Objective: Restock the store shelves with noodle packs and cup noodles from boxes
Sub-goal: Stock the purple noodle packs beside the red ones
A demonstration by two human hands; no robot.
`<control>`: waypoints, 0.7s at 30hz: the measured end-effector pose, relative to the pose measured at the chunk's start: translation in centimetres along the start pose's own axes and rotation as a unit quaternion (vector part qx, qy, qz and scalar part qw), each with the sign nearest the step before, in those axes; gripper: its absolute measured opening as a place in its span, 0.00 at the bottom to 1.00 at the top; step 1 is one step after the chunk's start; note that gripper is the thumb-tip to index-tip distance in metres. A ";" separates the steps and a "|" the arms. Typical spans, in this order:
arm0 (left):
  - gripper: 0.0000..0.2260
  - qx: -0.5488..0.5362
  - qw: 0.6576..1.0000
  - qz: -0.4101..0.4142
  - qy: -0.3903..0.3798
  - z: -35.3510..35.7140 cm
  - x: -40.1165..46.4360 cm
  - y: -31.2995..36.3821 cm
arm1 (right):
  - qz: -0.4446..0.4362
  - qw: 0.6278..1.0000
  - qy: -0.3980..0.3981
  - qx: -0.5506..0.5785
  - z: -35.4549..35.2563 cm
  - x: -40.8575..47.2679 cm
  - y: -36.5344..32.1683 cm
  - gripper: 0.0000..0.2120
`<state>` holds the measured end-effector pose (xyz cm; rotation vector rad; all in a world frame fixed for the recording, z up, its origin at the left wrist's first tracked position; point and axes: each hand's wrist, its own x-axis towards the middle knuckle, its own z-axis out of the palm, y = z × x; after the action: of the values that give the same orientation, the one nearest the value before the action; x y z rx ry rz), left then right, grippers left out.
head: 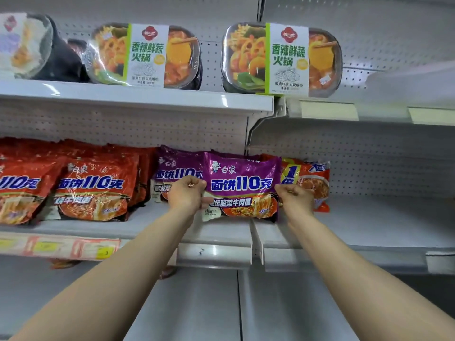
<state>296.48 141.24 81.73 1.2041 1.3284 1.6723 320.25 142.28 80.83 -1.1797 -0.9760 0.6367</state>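
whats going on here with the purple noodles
A person is stocking a store shelf. Both hands hold one purple noodle pack by its side edges, the left hand on its left edge and the right hand on its right. It stands upright at the shelf front, beside another purple pack, with red packs further left.

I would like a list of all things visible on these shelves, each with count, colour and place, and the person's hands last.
Purple noodle pack: one, held at both side edges, at the middle shelf front.
Second purple pack: one in view, behind and left of it.
Red noodle packs: several, exact count unclear, middle shelf left.
Orange-red pack: one, middle shelf, right of the held pack.
Hotpot trays: two with green-white labels, top shelf.
Blurred bowl: one, top shelf far left.
Shelves: white.
Left hand: pinches the pack's left edge.
Right hand: pinches its right edge.
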 end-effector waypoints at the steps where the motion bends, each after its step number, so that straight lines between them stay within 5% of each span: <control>1: 0.05 0.002 1.000 0.001 0.002 0.3 0.8 -0.2 | -0.003 1.000 0.010 -0.005 0.4 0.5 0.2 0.02; 21: 0.03 0.113 0.992 0.060 0.017 2.9 9.9 -2.5 | 0.038 0.994 0.088 0.059 6.6 5.5 1.9 0.03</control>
<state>295.75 151.81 81.87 1.4151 1.5251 1.6665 317.07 150.47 81.08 -1.1516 -0.7391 0.6311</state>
